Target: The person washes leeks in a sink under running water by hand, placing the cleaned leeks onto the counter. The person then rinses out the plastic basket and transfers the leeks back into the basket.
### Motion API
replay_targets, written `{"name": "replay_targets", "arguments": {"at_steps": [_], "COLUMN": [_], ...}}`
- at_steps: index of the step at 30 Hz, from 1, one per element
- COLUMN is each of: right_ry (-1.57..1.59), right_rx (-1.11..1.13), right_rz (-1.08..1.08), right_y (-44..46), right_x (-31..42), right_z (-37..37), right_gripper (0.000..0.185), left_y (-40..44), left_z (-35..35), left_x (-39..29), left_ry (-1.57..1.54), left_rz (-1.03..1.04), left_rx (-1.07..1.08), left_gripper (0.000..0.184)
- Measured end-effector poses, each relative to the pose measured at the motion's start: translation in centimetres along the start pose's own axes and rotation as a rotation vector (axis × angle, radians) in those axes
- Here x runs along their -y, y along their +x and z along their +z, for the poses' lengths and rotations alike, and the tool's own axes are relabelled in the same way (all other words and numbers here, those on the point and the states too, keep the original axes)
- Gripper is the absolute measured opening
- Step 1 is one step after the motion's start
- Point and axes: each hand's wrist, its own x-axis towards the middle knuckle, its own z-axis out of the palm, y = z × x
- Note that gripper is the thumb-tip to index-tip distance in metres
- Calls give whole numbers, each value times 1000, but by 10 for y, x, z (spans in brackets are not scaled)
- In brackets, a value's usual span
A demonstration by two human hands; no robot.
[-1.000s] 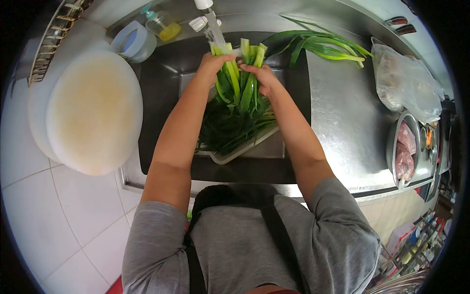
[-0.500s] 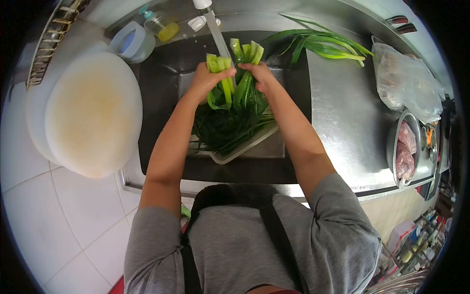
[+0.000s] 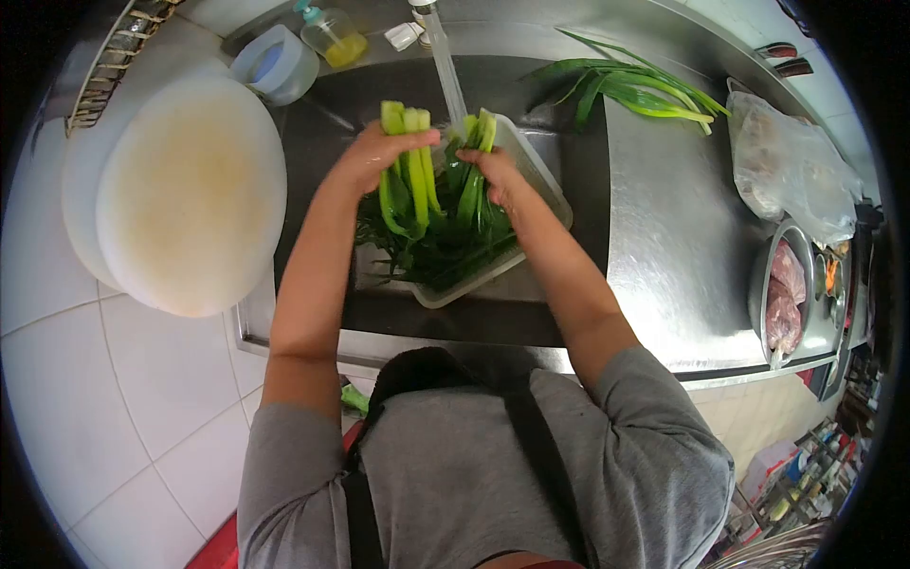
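Note:
My left hand (image 3: 377, 156) is closed round a bunch of leafy greens (image 3: 414, 185) with thick, pale-green cut stalks standing up. A second bunch of the same greens (image 3: 471, 194) is in my right hand (image 3: 495, 174), the thumb pressed to the stalks. Dark leaves hang down over a pale plastic basket (image 3: 546, 177) in the sink (image 3: 327, 152), partly covering it. A stream of water (image 3: 449, 81) runs from the tap (image 3: 423, 5) and falls between the two bunches.
Round white cutting boards (image 3: 190, 199) stand at left. Behind are a light bowl (image 3: 277, 68) and a soap bottle (image 3: 334, 40). Long-leaved green stalks (image 3: 654, 92) lie on the steel counter (image 3: 664, 228); a plastic bag (image 3: 791, 171) and a metal bowl of bagged meat (image 3: 785, 294) sit at right.
Both bunches have come lower and closer to the basket. My left hand has shifted left, and more of the basket's right side shows. The view has moved slightly.

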Motion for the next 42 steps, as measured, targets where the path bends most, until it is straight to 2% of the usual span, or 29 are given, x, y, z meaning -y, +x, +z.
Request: {"name": "replay_targets", "arguments": {"at_steps": [1, 3, 6, 7, 8, 9, 11, 13, 16, 19, 20, 23, 24, 26, 27, 29, 32, 38, 42], "right_ry": [16, 52, -32, -58, -39, -18, 27, 47, -82, -5, 33, 90, 70, 99, 103, 105, 100, 144, 78], "right_rx": [20, 58, 43, 38, -67, -21, 69, -24, -231, -237, -198, -100, -79, -14, -49, -118, -53, -96, -75], "right_rz": [-4, -16, -85, -107, -113, -124, -144, -173, -134, -353, -319, -252, -254, -229, -191, -121, -129, -162, -175], "right_y": [-8, -22, -33, -35, -2, -9, -36, -10, -3, 1, 3, 17, 24, 29, 32, 38, 44, 18, -6], "right_x": [-6, -14, -9, -8, -26, -13, 22, 21, 35, 36, 37, 39, 39, 34, 33, 34, 24, 5, -7], "right_z": [1, 1, -6, -8, -23, -27, -30, -45, -51, -46, -43, -32, -22, -10, -5, 3, -3, -4, -13], "right_gripper": [45, 43, 39, 38, 32, 32, 32, 34, 34, 36, 36, 34, 32, 32, 32, 34, 36, 29, 25], "left_y": [14, 27, 37, 41, 46, 53, 69, 79, 104, 108, 107, 82, 78, 64, 55, 37, 12, 17, 27], "left_z": [4, 23, 40, 42, 41, 41, 42, 46, 38, 40, 42, 48, 37, 22, 17, 7, -2, 7, 33], "left_x": [24, 50, 67, 67, 65, 64, 57, 42, 45, 49, 52, 41, 41, 46, 47, 46, 32, 40, 45], "left_ry": [-148, -105, -235, -243, -252, -261, -315, -342, -427, -490, -495, -318, -271, -277, -280, -270, -251, -197, -283], "left_rz": [-68, -203, -156, -87, -16, 55, 48, 63, 131, 245, 291, 115, -35, -12, 1, 51, 89, 135, -63], "left_rx": [19, -42, -17, 23, 62, 102, 17, -107, -187, -281, -308, -432, -312, -221, -178, -169, -157, -144, -95], "left_gripper": [42, 41, 39, 35, 32, 28, 24, 22, 33, 43, 46, 51, 44, 38, 35, 29, 26, 33, 36]}}
